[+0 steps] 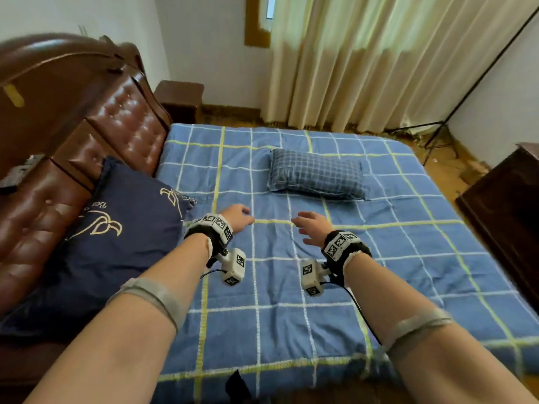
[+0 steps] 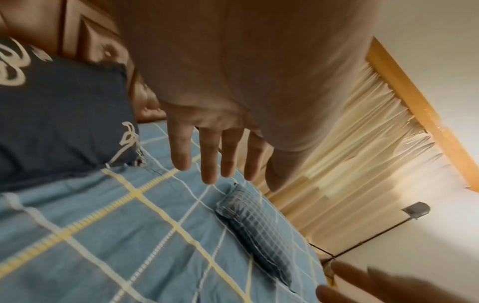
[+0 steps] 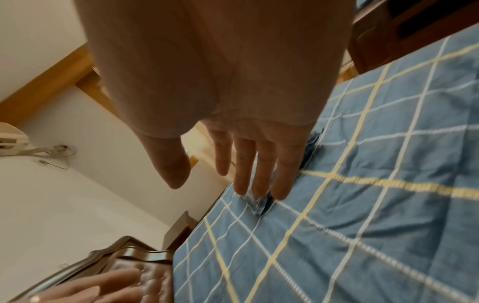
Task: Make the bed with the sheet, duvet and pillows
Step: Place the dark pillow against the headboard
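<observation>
A blue checked duvet (image 1: 379, 258) with white and yellow lines lies spread flat over the bed. A small blue plaid pillow (image 1: 316, 174) lies on it past the middle, also in the left wrist view (image 2: 254, 227). A large navy pillow (image 1: 116, 243) with cream embroidery leans against the headboard at the left. My left hand (image 1: 237, 218) and right hand (image 1: 309, 225) hover side by side above the duvet, short of the plaid pillow. Both hold nothing. The wrist views show straight, spread fingers (image 2: 207, 160) (image 3: 261, 170).
A brown tufted leather headboard (image 1: 96, 126) runs along the left. A wooden nightstand (image 1: 179, 99) stands in the far corner. Cream curtains (image 1: 379, 59) hang beyond the bed. A dark cabinet (image 1: 507, 211) stands at the right, and a black stand (image 1: 437, 135) near the far floor.
</observation>
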A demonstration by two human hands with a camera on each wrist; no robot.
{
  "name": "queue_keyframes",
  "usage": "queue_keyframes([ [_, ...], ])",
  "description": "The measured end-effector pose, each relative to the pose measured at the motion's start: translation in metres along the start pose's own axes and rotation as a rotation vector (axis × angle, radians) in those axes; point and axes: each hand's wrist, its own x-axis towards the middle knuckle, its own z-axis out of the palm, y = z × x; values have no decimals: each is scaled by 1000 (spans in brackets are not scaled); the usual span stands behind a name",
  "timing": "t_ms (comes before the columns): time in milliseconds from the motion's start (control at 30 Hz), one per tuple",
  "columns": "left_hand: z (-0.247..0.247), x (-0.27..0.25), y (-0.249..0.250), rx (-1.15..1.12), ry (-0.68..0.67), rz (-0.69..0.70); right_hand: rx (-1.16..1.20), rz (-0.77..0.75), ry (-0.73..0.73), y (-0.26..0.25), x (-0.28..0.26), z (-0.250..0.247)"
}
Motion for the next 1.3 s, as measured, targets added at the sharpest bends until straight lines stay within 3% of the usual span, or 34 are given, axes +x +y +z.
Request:
queue_keyframes([
  [133, 31, 13, 27, -126, -98, 54, -35, 26, 64, 31, -7, -58],
  [300, 61, 14, 49, -37, -162, 22, 29, 74, 59, 71, 2, -108],
  [533, 96, 30, 91, -98, 25, -29, 60, 17, -38, 98, 58, -164],
  [733, 127, 28, 118, -118, 205, 15, -20, 31, -180, 118, 92, -197],
  [900, 127, 37, 135, -64, 121, -5, -127, 36, -262, 121, 113, -213],
  [1100, 111, 94, 139, 7, 88, -23, -72, 58, -232, 113, 150, -219],
  [1300, 87, 196, 169, 189, 63, 106, -1, 84, -105, 92, 209, -226],
])
